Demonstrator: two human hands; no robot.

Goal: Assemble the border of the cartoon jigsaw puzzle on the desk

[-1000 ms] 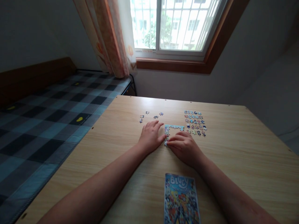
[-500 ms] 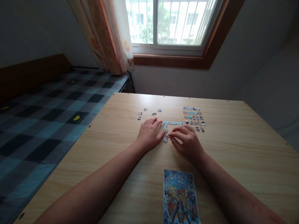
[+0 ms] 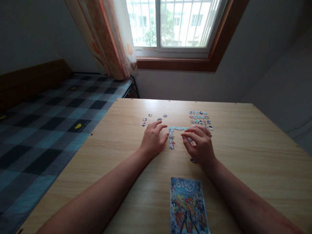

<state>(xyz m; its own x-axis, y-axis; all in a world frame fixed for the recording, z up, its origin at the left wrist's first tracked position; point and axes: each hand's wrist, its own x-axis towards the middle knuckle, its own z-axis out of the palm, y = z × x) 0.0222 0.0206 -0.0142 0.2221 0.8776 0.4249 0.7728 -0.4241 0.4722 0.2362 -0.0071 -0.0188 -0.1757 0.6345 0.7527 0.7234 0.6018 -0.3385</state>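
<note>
My left hand rests by the left side of a partly joined jigsaw puzzle, its fingers apart and nothing in it. The joined pieces make a corner: a pale blue strip along the top and a multicoloured column down the left. To the right of that column is my right hand, thumb and forefinger drawn together in a pinch. Whatever is between those fingertips, if anything, is too small to make out. Some puzzle pieces show beneath and between its fingers; the hand hides the others.
Rows of loose puzzle pieces lie beyond my right hand. Several scattered pieces are at the far left. A puzzle picture sheet marked "Bluey" lies near me on the wooden table. A bed with a checked cover stands left.
My right hand has moved right, away from the puzzle's left column. My left hand has drawn slightly left, off the column, its thumb and fingers wider apart. The view has shifted a little.
</note>
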